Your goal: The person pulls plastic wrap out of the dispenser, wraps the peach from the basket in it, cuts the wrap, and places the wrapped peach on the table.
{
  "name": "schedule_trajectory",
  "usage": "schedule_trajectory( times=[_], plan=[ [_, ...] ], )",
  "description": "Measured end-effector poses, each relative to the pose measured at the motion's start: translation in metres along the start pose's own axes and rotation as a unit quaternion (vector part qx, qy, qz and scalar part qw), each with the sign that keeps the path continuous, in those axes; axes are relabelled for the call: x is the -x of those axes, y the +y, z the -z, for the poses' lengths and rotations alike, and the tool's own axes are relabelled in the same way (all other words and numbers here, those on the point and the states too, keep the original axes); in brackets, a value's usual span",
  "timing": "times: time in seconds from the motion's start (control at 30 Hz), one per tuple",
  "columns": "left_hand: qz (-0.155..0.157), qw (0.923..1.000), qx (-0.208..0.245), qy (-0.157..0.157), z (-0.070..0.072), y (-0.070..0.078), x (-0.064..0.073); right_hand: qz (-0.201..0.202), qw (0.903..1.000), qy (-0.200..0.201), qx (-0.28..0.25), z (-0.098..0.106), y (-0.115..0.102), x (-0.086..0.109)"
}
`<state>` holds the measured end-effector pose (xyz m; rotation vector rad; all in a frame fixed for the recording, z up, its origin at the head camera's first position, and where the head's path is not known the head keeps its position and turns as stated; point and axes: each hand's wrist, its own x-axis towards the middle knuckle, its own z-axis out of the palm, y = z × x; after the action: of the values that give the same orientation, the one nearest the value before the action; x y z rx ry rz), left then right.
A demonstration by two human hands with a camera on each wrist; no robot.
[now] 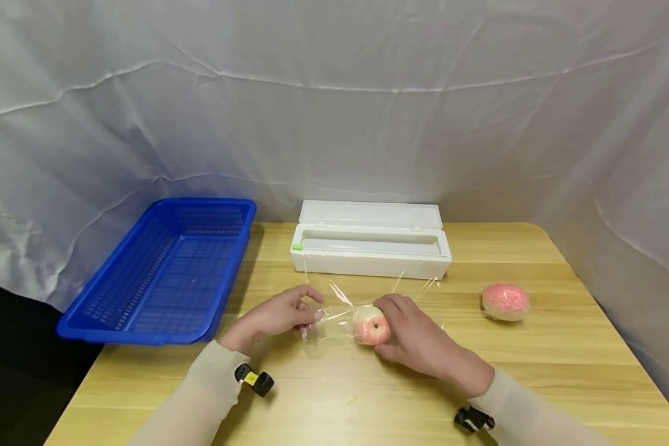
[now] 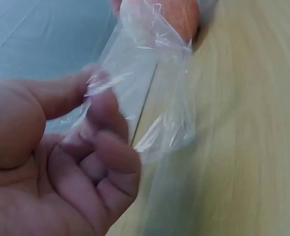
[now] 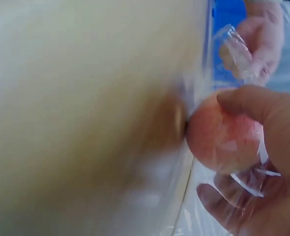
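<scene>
A pink and cream apple (image 1: 372,326) sits over the middle of the table, its dimpled end facing me. My right hand (image 1: 418,337) grips it from the right, thumb on one side and fingers on the other. Clear plastic film (image 2: 167,130) wraps over the apple and stretches left as a crinkled tail. At that tail, my left hand (image 1: 281,313) pinches the film between thumb and index finger, its other fingers curled in the left wrist view. In the right wrist view, film also shows between the apple (image 3: 223,137) and my right palm.
Behind my hands stands a white film dispenser box (image 1: 370,266), lid raised, with a roll inside. A blue plastic basket (image 1: 136,337) is at the left. On the right lies another pink apple (image 1: 505,301) with shiny film around it. Grey cloth (image 1: 334,136) hangs behind the wooden table (image 1: 334,396).
</scene>
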<state>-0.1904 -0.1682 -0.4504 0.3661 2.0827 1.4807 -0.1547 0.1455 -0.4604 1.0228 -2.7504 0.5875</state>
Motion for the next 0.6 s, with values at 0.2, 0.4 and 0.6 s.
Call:
schedule_trajectory(
  times=[0.2,0.4,0.6],
  plan=[
    [0.031,0.9944,0.016,0.100,0.008,-0.008,-0.006,-0.012,0.9952,-0.060,-0.077,0.008,0.011,-0.016],
    [0.054,0.9758,-0.064,0.202,0.006,-0.002,-0.006,-0.034,0.9862,-0.105,-0.123,0.013,0.022,-0.026],
    [-0.017,0.9026,-0.289,0.319,-0.010,0.017,-0.004,-0.042,0.9810,-0.125,-0.143,0.016,0.027,-0.031]
  ],
)
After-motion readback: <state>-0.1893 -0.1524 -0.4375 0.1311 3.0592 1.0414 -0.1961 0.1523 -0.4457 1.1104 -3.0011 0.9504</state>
